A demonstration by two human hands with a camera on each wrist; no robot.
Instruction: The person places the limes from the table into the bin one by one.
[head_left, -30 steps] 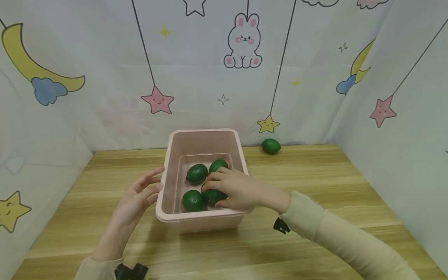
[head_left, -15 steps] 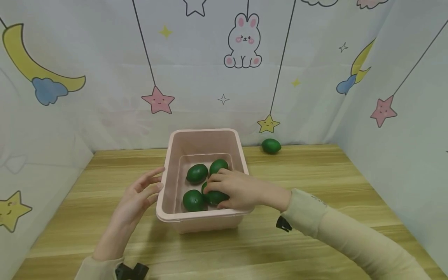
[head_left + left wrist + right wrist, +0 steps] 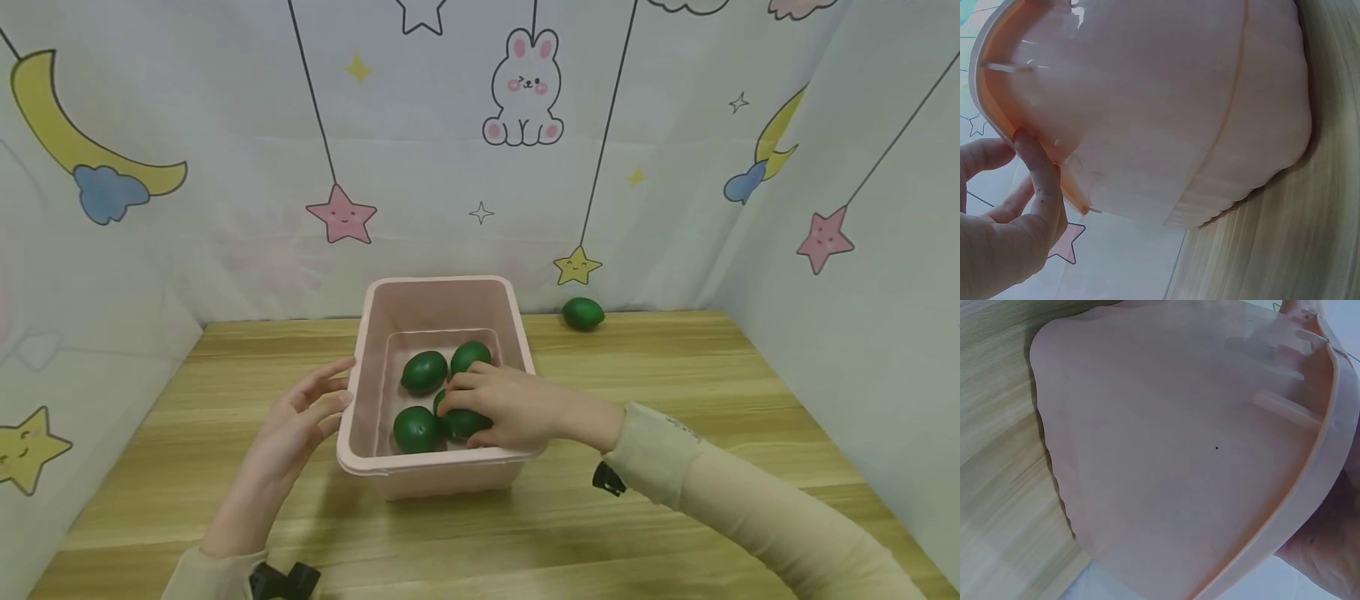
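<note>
Right hand (image 3: 510,406) is inside the pink bin (image 3: 438,287), fingers curled over one green lime (image 3: 459,423) at the near right of the bin floor; it grips that lime. Wrist crosses the bin's right rim at about 4 o'clock from bin centre.

Three more limes in the bin: one (image 3: 416,429) touching the gripped lime at its 9 o'clock, one (image 3: 423,372) at 11 o'clock, one (image 3: 470,356) at 12 o'clock, partly hidden by the fingers.

Left hand (image 3: 296,421) is outside the bin at its 9 o'clock, fingers straight and relaxed, holding nothing; fingertips (image 3: 339,400) touch the left rim. Left wrist view confirms it: a finger (image 3: 1041,181) lies against the rim of the bin (image 3: 1166,112).

Right wrist view shows only the bin's outer wall (image 3: 1179,456) and the tabletop (image 3: 997,425); the lime does not show there.

Bin sits on the wooden tabletop (image 3: 675,367), roughly centred. A fifth lime (image 3: 582,313) lies loose on the tabletop at 1 o'clock from the bin, well apart, against the back wall (image 3: 420,150) printed with stars, moons and a rabbit.
</note>
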